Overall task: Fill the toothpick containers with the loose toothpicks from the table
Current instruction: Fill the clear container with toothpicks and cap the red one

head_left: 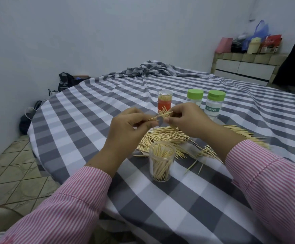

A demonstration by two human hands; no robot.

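Two sleeves (69, 206), pink-striped, reach in from the near edge, both cut off by the frame. One table (90, 120) under a grey checked cloth fills most of the view. On it lies one loose pile (166, 136) of toothpicks, far too many to count, its right part hidden behind the right arm, with a few strays near its right edge. Four containers stand on the cloth: one open clear tub (162, 162) just near of the pile, partly filled with upright toothpicks; one capped orange tube (164, 101) beyond the hands; two green-lidded jars, the left jar (194, 97) partly hidden by the right hand, the right jar (215, 103) labelled TOOTHPICK. Left hand (127, 127) and right hand (190, 120) meet above the pile, each with curled fingers pinching one small bundle (163, 113) of toothpicks between them; the number in it is hard to make out.
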